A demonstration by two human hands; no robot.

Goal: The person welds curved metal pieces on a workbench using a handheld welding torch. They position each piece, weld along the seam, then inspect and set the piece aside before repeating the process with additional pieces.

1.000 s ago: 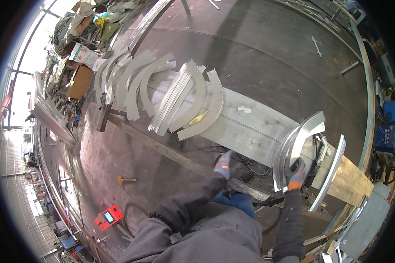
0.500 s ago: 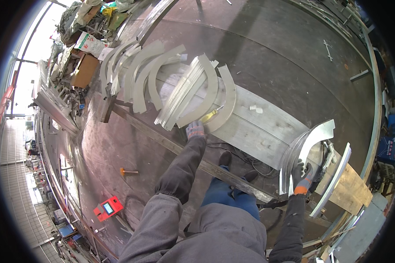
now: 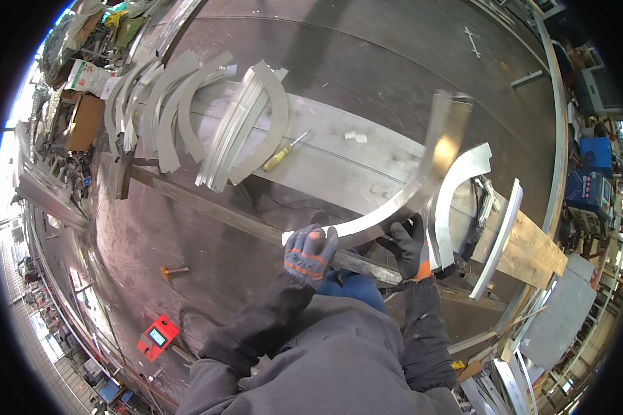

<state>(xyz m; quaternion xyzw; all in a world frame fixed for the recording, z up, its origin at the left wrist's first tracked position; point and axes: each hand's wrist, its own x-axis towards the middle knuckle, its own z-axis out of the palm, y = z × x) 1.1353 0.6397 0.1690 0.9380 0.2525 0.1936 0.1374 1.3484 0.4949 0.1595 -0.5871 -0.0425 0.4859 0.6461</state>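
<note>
A curved metal strip (image 3: 377,219) slants over the long metal plank, its far end blurred by motion. My left hand (image 3: 309,252), in a grey glove with orange bands, is closed on the strip's near end. My right hand (image 3: 407,243), in a dark glove with an orange cuff, has its fingers apart beside the strip's underside; whether it touches is hard to tell. Just right of it stands a stack of curved metal pieces (image 3: 451,200), partly covered by the strip. Further left, more curved pieces (image 3: 273,104) rest on the plank beside a yellow-handled screwdriver (image 3: 278,158).
The metal plank (image 3: 356,176) lies across a beam frame (image 3: 208,204). A wooden board (image 3: 533,252) and a loose curved strip (image 3: 502,235) are at the right. On the floor at left sit a hammer (image 3: 173,272) and a red device (image 3: 157,337). Piled scrap fills the upper left.
My left hand has lifted the curved strip from beside the screwdriver and swung it rightward. My right hand has come off the right-hand stack, moving left. The view has shifted right.
</note>
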